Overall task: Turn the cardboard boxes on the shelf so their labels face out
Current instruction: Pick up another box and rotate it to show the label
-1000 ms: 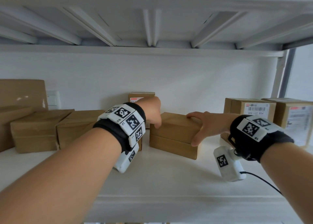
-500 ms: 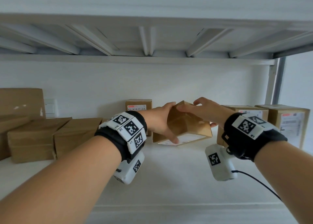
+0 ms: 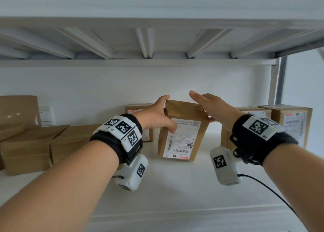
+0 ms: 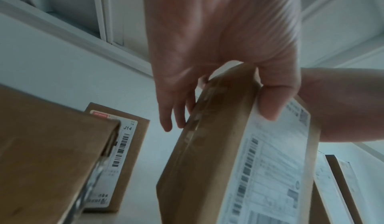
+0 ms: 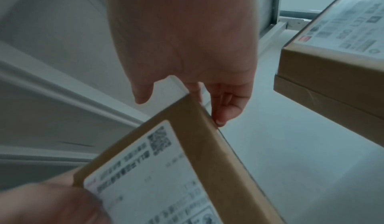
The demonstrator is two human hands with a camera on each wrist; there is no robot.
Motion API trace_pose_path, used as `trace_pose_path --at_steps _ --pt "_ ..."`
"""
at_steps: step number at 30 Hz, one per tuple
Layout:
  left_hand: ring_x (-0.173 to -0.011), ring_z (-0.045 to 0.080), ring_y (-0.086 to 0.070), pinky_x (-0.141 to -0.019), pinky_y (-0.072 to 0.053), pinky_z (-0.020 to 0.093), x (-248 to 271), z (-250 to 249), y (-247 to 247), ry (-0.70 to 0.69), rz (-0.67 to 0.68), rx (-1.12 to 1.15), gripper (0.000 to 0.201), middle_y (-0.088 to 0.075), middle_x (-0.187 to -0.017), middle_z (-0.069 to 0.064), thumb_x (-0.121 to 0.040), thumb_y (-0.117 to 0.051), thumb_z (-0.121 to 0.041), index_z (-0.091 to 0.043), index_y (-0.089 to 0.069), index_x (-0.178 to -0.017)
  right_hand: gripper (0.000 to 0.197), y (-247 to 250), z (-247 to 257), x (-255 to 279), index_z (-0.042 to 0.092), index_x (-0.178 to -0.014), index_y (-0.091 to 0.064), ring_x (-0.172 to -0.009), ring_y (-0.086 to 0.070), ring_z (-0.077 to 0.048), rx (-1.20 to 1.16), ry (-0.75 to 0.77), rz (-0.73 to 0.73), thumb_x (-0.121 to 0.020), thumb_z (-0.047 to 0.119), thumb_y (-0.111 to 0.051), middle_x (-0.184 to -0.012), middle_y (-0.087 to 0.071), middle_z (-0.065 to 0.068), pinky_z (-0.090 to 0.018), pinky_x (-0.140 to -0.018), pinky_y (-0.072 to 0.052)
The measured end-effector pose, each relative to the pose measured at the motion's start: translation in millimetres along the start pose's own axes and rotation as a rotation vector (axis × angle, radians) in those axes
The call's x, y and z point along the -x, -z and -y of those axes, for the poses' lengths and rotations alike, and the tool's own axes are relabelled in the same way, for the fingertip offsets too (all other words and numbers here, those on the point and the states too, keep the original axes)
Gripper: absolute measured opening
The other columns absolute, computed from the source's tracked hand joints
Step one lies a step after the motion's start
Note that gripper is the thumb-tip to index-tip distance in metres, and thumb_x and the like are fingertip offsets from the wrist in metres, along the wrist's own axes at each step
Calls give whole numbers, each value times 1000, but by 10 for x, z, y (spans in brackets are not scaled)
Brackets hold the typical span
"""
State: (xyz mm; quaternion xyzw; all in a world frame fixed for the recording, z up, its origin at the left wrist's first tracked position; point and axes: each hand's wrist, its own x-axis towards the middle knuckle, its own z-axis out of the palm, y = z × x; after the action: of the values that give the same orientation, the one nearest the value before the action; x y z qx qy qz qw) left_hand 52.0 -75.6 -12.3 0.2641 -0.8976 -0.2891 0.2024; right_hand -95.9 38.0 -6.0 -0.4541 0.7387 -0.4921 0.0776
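My two arms reach out over the white shelf [image 3: 175, 188] toward one brown box [image 3: 184, 112] in the middle. The box stands tall on its short end, with its long side going up and down. Its white label [image 3: 182, 139] faces me. The box leans a little, so I think it is not quite set down yet.

My left hand [image 3: 156, 116] is the closer one and has the better hold. It grips the top left corner, thumb on the label side and fingers [image 4: 172, 112] curled down the back.

My right hand [image 3: 212, 107] lies over the top right corner with its fingers mostly straight. A fingertip touches the right edge, and the thumb sticks out in the air. It steadies more than it grabs.

The box is right under my fingers, so the next move, I guess, is to push it straight down and let go.

Farther back, one small box [image 3: 138, 109] against the wall shows its label. Two labeled boxes [image 3: 291, 123] stand at the right. Plain brown boxes [image 3: 35, 144] at the left show no labels.
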Motion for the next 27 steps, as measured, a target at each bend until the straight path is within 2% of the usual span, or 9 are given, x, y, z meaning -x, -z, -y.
trace_pose_path --at_steps 2,3,6,10,13,16,21,24,27 --pt "-130 23 -44 -102 -42 34 6 -9 5 -16 -11 15 112 -39 -147 3 -68 -81 -12 -39 -11 -152 57 17 9 26 20 -114 -54 -100 -64 -24 -65 3 18 -87 68 -42 -107 -65 -6 -44 -93 -52" --pt "-124 22 -50 -101 -46 36 4 -10 10 -17 -10 33 109 -44 -144 2 -68 -82 -13 -38 -15 -151 54 26 11 38 21 -113 -53 -101 -64 -25 -85 6 24 -88 67 -42 -109 -65 -7 -44 -94 -52" --pt "-103 19 -64 -85 -59 42 -16 -17 52 2 -10 134 91 -57 -123 1 -70 -81 -15 -31 -31 -145 51 44 -20 60 22 -116 -52 -104 -62 -25 -115 15 25 -90 64 -40 -110 -65 -8 -45 -96 -50" --pt "-101 21 -64 -76 -61 41 -7 -19 175 55 -49 263 73 -59 -116 4 -71 -76 -11 -23 -43 -135 62 18 -114 89 17 -126 -53 -107 -61 -23 -146 -36 106 -90 65 -37 -114 -65 -4 -47 -98 -48" --pt "-97 24 -65 -75 -61 43 19 3 259 88 -116 319 54 -64 -108 9 -71 -72 -7 -17 -50 -119 74 -28 -163 116 17 -137 -42 -121 -53 -25 -183 -80 174 -86 71 -36 -132 -56 -5 -49 -102 -43" --pt "-97 32 -69 -74 -61 44 36 37 359 93 -202 461 31 -73 -96 16 -67 -69 -8 -5 -65 -98 67 -79 -176 131 16 -134 -45 -129 -45 -27 -188 -93 236 -89 65 -39 -137 -51 -8 -53 -105 -39" --pt "-94 29 -69 -77 -61 43 74 48 436 87 -323 752 42 -71 -103 16 -66 -71 -8 -4 -65 -107 83 -172 -181 104 9 -145 -36 -129 -46 -26 -282 -131 237 -82 60 -56 -143 -44 -10 -48 -103 -44" --pt "-98 28 -67 -79 -61 41 114 19 406 66 -260 825 35 -70 -105 16 -74 -69 -8 -7 -64 -108 83 -213 -143 85 14 -134 -48 -121 -56 -24 -400 -113 303 -69 63 -62 -133 -58 -7 -51 -104 -43" --pt "-102 27 -64 -85 -58 41 161 21 409 59 -172 850 25 -67 -105 15 -80 -66 -11 -11 -63 -105 73 -211 -118 71 22 -132 -51 -120 -57 -24 -542 -90 307 -70 57 -66 -130 -61 -2 -55 -103 -43"
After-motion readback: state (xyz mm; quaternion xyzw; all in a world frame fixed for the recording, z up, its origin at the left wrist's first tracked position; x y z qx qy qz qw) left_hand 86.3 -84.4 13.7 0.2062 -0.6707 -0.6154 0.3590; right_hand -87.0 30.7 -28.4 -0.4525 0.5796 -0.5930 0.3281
